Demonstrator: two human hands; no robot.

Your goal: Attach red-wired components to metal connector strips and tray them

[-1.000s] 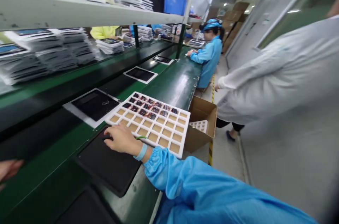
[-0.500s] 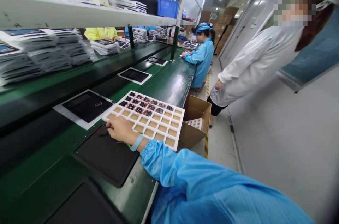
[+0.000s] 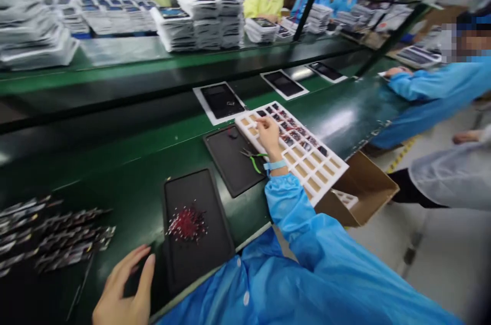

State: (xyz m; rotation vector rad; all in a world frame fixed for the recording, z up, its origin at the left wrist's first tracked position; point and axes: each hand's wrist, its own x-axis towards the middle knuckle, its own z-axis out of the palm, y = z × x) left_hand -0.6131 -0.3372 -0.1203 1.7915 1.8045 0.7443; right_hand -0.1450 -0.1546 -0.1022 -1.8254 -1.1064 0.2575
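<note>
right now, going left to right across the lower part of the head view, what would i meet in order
rows of small parts → left hand → black tray with red bits on it → green-handled pliers → right hand → open cardboard box

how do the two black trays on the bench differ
The nearer black tray holds a pile of small reddish pieces; the farther black tray carries green-handled pliers and a small dark item. The nearer tray lies by the left hand; the farther tray beside the white grid tray. Both are flat with rounded corners.
</note>
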